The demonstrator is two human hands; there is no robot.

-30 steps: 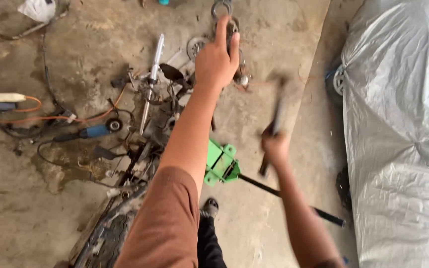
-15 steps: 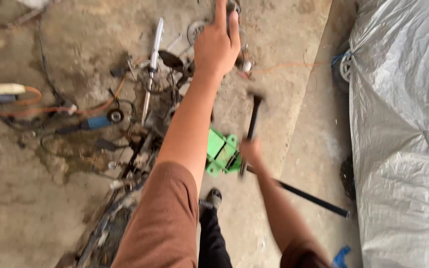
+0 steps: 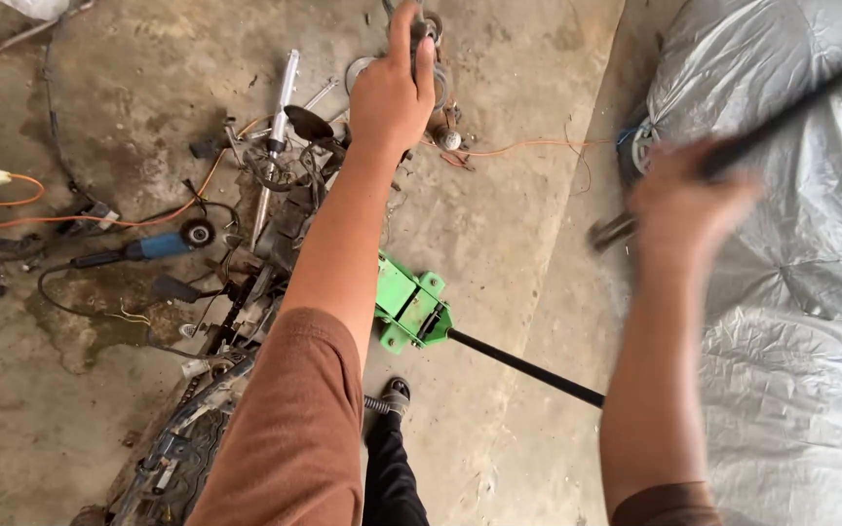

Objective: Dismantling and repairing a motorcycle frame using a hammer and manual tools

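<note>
Bare concrete floor point(image 3: 518, 175) lies open between the scrap-parts heap point(image 3: 265, 205) and silver cover point(image 3: 791, 292)

Hammer point(image 3: 733, 146): dark, motion-blurred, raised aslant at right. Metal part point(image 3: 428, 34): grey, upright, above the concrete floor point(image 3: 518, 78).

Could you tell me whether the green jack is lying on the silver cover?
No, the green jack lies on the concrete floor, apart from the silver cover.
</note>
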